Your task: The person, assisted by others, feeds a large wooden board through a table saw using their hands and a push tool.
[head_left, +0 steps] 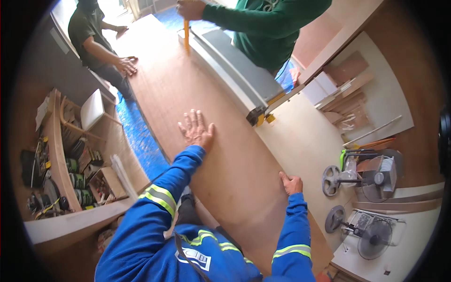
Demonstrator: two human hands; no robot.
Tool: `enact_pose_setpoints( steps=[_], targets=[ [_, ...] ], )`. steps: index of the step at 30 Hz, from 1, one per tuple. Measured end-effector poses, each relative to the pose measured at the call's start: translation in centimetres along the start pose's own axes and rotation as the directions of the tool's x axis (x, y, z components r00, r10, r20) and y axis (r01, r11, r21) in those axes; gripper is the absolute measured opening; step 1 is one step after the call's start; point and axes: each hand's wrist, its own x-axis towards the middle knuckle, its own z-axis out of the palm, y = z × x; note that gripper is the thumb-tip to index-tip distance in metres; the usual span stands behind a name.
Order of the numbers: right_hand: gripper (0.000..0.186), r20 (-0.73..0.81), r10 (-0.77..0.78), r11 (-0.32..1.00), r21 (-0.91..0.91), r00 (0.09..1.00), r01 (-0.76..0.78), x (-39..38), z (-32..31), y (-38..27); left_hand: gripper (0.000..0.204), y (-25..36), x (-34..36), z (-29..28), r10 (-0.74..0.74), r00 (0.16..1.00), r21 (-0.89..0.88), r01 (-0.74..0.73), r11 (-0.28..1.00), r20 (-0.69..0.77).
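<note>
The left hand (197, 134) lies flat, fingers spread, on a long brown panel (230, 164) beside a grey metal machine (235, 68). Well apart from it, the right hand (291, 183) curls at the panel's right edge; its grip cannot be told. A co-worker's hand (126, 66) is at the left edge.

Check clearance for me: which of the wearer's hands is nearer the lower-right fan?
Right. The right hand is on the edge of the board toward the fan; the left hand lies farther across.
</note>
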Motion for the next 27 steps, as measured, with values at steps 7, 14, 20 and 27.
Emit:
enact_pose_setpoints(
  steps=[7,14,20,27],
  targets=[
    [0.077,0.012,0.000,1.000,-0.014,1.000,0.000,-0.5,-0.5,-1.8,0.071,0.1,-0.6,-2.0,-0.040,0.998,-0.052,0.042,0.998,0.040],
    [0.073,0.060,0.032,0.998,-0.062,0.998,-0.028,1.4,0.0,-4.2,0.070,-1.0,2.8,-1.7,-0.021,1.000,-0.032,0.022,0.999,0.019],
    [0.067,0.006,-0.019,0.998,0.054,1.000,0.018,3.2,1.3,-9.0,0.071,-3.3,6.7,-2.1,-0.047,0.999,-0.024,0.047,0.999,0.014],
    [0.072,-0.029,-0.015,0.993,0.120,0.999,0.018,5.4,3.3,-14.5,0.071,-6.4,12.3,-1.8,-0.041,0.999,-0.037,0.041,0.998,-0.004]
  ],
)
